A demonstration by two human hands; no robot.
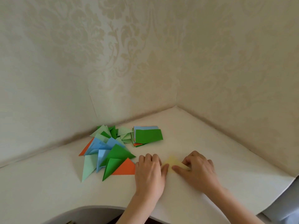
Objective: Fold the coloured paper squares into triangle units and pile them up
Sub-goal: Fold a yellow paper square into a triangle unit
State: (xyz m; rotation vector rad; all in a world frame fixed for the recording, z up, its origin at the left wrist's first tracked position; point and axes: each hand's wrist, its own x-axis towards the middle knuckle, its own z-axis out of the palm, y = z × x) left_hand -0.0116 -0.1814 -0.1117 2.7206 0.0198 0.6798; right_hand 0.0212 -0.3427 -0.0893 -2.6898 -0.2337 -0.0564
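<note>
A pale yellow paper [172, 162], partly folded, lies on the white table [210, 143] between my hands. My left hand [149, 172] rests on its left edge, fingers curled, thumb pressing the paper. My right hand [198, 169] pinches the paper's right flap with thumb and forefinger. To the left sprawls a loose pile of folded triangles [106, 152] in green, light green, blue and orange. Behind it lies a stack of unfolded squares [147, 136] with a dark green sheet on top.
The table sits in a corner between two wallpapered walls [145, 62]. Its front edge curves inward close to my body [97, 207]. An orange triangle [127, 168] lies just beside my left hand.
</note>
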